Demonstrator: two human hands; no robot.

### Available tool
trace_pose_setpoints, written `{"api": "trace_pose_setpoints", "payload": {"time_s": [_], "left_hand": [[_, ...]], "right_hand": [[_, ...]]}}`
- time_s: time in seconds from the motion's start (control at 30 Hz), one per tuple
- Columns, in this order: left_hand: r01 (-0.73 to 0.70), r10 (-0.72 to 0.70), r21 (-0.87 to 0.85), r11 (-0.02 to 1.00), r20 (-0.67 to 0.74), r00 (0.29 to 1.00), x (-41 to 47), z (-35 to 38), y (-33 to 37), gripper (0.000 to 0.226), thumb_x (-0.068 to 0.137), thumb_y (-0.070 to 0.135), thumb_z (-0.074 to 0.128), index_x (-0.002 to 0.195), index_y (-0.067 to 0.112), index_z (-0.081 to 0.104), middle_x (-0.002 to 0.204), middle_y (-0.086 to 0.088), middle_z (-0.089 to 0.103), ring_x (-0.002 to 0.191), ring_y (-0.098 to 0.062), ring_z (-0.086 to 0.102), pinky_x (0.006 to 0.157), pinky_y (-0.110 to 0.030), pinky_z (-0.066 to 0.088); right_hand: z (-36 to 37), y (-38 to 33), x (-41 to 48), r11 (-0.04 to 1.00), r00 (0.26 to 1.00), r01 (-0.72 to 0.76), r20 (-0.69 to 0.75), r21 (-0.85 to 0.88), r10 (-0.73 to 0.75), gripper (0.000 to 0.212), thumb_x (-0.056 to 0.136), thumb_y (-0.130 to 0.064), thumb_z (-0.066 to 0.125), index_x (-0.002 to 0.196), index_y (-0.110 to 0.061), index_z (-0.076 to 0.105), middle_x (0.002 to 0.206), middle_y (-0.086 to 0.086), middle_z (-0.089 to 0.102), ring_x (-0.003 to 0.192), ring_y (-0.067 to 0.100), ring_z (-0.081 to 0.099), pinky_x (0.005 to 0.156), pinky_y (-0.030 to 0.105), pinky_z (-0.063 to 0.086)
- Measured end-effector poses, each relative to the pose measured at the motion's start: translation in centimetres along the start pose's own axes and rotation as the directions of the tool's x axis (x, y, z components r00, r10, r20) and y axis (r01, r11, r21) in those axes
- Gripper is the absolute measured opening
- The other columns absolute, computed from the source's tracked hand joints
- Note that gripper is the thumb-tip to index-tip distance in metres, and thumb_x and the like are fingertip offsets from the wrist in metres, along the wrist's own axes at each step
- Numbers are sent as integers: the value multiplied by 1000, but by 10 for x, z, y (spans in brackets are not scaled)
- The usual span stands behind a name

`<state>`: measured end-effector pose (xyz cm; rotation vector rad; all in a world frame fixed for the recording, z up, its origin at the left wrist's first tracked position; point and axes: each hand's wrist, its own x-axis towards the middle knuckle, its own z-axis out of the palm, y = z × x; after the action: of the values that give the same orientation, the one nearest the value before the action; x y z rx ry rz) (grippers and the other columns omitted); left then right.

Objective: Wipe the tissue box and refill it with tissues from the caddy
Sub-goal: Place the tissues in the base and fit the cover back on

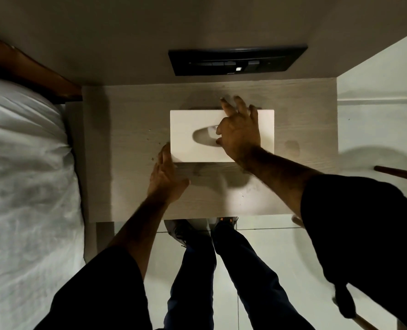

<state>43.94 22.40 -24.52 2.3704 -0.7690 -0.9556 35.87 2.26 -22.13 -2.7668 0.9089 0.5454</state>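
A white rectangular tissue box [190,120] lies flat on the light wooden bedside table [126,129], its oval slot facing up with a bit of tissue showing inside. My right hand [239,128] rests on top of the box, fingers spread toward its far edge, partly covering the slot. My left hand [165,177] lies flat on the table, fingertips touching the box's near left corner. Neither hand holds a cloth. No caddy is visible.
A bed with white sheets [24,175] borders the table on the left. A black switch panel [238,60] sits on the wall behind. A wet patch [291,147] marks the table right of the box. Wooden handles [398,173] poke in at right. My feet [204,231] stand on tiled floor.
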Motion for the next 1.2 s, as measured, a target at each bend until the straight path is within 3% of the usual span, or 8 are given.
{"api": "trace_pose_setpoints", "payload": {"time_s": [0.3,0.7,0.87,1.2], "left_hand": [[75,-75,6,997,95,993,0,-6,7,120,64,17,87,156,19,9,157,-6,29,135,-31,42,103,-53,48],[99,-96,-13,995,145,985,1,-7,5,124,64,15,88,157,16,5,160,-7,24,144,-30,30,110,-55,41],[90,-84,-39,995,132,988,1,-7,5,124,63,16,89,156,16,7,158,-7,27,142,-29,32,109,-54,43],[109,-105,-19,994,173,979,3,-7,6,125,65,10,87,157,14,2,160,-8,21,145,-30,29,112,-52,41]], "right_hand": [[-3,5,5,987,990,142,33,-76,-140,20,92,-25,64,102,-12,75,163,8,22,149,34,16,116,55,21],[-7,14,6,968,968,249,23,-5,-249,27,92,-23,58,105,-10,77,163,4,22,148,29,20,120,44,16],[-4,7,3,977,977,209,53,-37,-207,33,87,-38,70,113,-16,74,167,1,4,152,33,5,120,57,6],[-7,5,14,977,975,209,85,-30,-206,22,88,-31,69,95,-12,77,165,1,16,149,30,18,117,49,21]]}}
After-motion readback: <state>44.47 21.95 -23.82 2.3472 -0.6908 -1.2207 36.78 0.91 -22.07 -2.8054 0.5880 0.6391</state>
